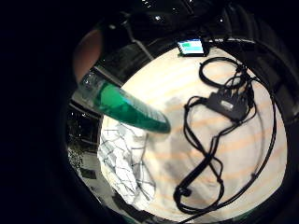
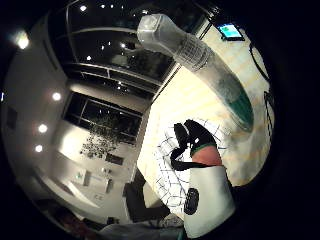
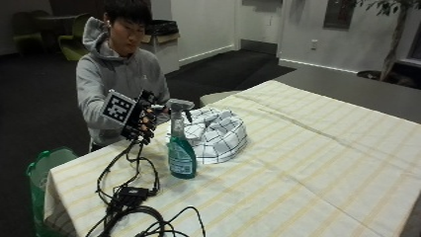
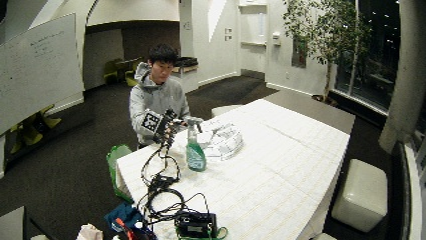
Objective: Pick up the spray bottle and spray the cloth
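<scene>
A clear spray bottle (image 3: 182,159) with green liquid and a grey trigger head stands upright on the striped table, near the person's edge. A white cloth with a dark grid (image 3: 220,134) lies bunched just behind and beside it. My gloved right hand (image 3: 141,122) hovers at the level of the bottle's head, a short way to the side of it, fingers loosely curled and holding nothing. In the palm views the bottle (image 1: 125,107) (image 2: 200,55) looms close, with the cloth (image 1: 124,163) (image 2: 167,172) beyond it. My thumb (image 2: 194,136) shows apart from the bottle.
Black cables and a small black box (image 3: 129,194) lie on the table (image 3: 315,163) at the corner below my hand. A green bin (image 3: 41,168) stands beside that corner. A small lit screen (image 1: 191,46) sits at the table's end. A white stool (image 4: 359,192) stands across the table.
</scene>
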